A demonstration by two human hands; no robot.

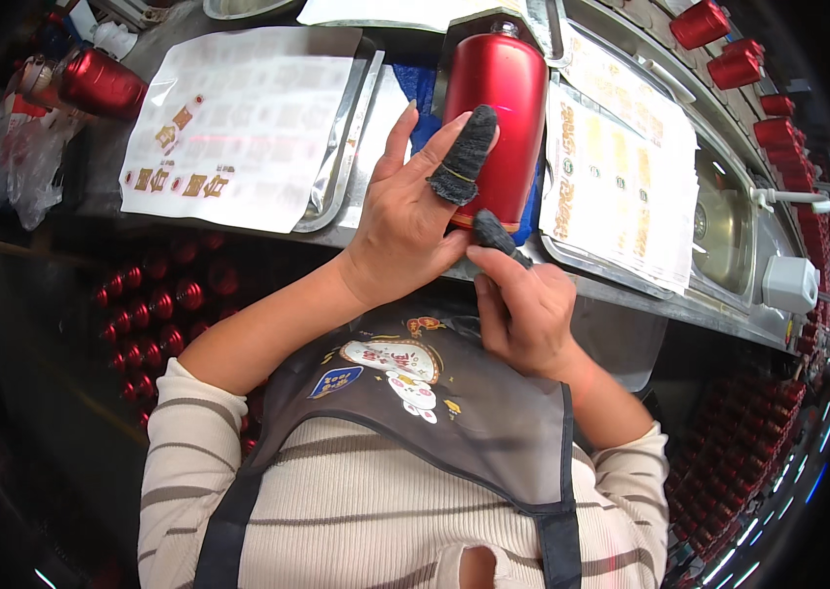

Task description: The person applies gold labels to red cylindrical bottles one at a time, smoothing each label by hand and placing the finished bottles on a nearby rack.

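Note:
A shiny red metal bottle (498, 93) lies on the bench with its neck pointing away from me. My left hand (405, 211) is over its left side with the fingers spread. A dark knitted finger sleeve, banded at its base, covers one finger, which lies against the bottle. By the bottle's near end, my right hand (533, 304) has a similar dark sleeve on one finger, its tip at the bottle's lower edge. The thumb stands apart and the other fingers are half curled. Nothing shows in either hand. Blue cloth (425, 118) lies under the bottle.
On the left, a white decal sheet (267, 79) covers a metal tray (341, 182). More decal sheets (621, 187) lie on the right, beside a metal sink (719, 231) and a white plastic container (790, 285). Another red bottle (101, 83) is at far left. Many red bottles (739, 452) stand lower right.

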